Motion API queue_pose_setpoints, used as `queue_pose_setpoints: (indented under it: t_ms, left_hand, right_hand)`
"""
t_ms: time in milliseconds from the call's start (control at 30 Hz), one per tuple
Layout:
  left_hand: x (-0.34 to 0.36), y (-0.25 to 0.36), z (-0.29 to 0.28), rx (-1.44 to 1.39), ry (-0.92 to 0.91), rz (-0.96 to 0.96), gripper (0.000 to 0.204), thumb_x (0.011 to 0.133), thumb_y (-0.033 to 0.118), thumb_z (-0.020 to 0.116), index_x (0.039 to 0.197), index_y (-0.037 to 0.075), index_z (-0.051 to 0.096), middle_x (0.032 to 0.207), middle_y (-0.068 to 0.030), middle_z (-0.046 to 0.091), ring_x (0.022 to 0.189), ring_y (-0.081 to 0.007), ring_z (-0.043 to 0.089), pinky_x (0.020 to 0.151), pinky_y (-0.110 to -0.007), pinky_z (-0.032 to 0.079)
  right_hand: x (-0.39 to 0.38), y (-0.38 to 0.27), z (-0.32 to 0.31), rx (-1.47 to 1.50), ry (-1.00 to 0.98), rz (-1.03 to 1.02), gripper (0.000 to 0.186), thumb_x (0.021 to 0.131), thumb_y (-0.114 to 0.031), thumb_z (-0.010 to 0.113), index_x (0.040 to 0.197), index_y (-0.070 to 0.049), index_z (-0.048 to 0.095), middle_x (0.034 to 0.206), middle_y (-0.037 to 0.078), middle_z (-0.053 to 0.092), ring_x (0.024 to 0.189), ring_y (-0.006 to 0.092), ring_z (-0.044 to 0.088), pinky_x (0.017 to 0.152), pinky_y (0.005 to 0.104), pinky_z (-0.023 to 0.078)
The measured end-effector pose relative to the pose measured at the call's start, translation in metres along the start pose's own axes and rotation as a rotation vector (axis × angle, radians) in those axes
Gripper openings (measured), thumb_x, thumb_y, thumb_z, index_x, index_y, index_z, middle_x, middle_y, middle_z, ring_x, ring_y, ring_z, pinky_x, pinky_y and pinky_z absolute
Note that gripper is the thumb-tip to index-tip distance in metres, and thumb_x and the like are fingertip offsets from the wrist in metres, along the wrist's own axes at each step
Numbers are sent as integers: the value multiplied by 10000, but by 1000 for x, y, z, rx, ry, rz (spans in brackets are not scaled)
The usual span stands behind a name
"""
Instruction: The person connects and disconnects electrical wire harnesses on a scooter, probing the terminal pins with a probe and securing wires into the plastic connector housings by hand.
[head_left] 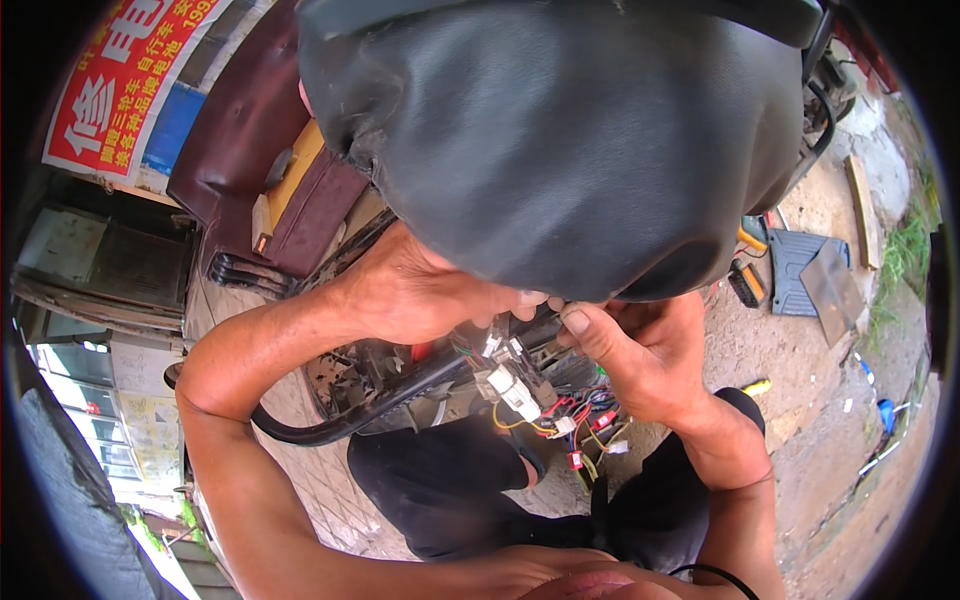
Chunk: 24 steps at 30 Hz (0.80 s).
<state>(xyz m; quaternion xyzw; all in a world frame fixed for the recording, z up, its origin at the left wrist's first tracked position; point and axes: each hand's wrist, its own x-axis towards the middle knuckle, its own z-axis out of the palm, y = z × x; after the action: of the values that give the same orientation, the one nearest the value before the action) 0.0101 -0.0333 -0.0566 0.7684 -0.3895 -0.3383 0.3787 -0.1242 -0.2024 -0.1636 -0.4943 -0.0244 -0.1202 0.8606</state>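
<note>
A black vinyl seat (pixel 555 140) fills the upper middle, tilted up, with a wrinkled corner at the left. My left hand (pixel 430 290) has curled fingers pinching its lower edge. Beside it my right hand (pixel 635 350) grips the same edge, thumb on the near side; anything small between the fingertips is hidden. Just below hang white plug connectors (pixel 515 395) on coloured wires, with red connectors (pixel 600 420) among them. A black tubular frame (pixel 330 425) runs under my hands.
Left stand a maroon padded seat (pixel 215 150), a red-and-white banner (pixel 105 90) and dark metal shelving (pixel 100 260). On the ground at right lie a grey mat (pixel 790 270), a tool (pixel 748 285), a wooden plank (pixel 862 210) and small debris. My dark-trousered legs (pixel 420 480) are below.
</note>
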Motion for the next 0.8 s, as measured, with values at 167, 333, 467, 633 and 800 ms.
queue_pose_setpoints:
  t_ms: [167, 333, 467, 633, 800]
  left_hand:
    - [2, 4, 4, -108, 30, -80, 53, 905, 47, 726, 949, 62, 750, 811, 18, 713, 663, -53, 603, 583, -227, 503]
    - [2, 13, 4, -23, -8, -79, 99, 913, 15, 690, 977, 71, 739, 833, 17, 708, 703, -52, 613, 597, -225, 501]
    - [3, 18, 3, 12, -13, -1, 113, 916, 5, 675, 988, 68, 735, 843, 14, 708, 716, -51, 614, 591, -226, 498]
    - [5, 19, 1, 87, -29, -94, 106, 918, 29, 690, 999, 70, 744, 845, 11, 717, 686, -48, 598, 576, -221, 487]
    - [4, 1, -2, 50, -30, -59, 94, 918, 55, 714, 1002, 72, 754, 840, 7, 728, 668, -42, 589, 571, -216, 482]
  right_hand:
    - [1, -5, 0, 2, 14, 21, 433, 895, 51, 694, 1256, 21, 456, 983, 139, 677, 857, 144, 683, 759, 261, 560]
    - [3, -8, -4, 11, -22, 45, 421, 901, 41, 684, 1251, 33, 450, 956, 152, 689, 842, 177, 714, 746, 272, 585]
    - [4, -1, -7, 26, -35, -32, 416, 906, 39, 674, 1255, 32, 448, 955, 151, 689, 844, 180, 715, 742, 278, 589]
    - [4, -3, -4, 26, -19, -16, 417, 901, 50, 672, 1255, 28, 452, 967, 147, 688, 850, 177, 714, 746, 275, 587]
    - [4, -1, -6, 31, -37, -18, 419, 904, 43, 675, 1258, 26, 451, 976, 140, 688, 851, 164, 711, 749, 262, 579]
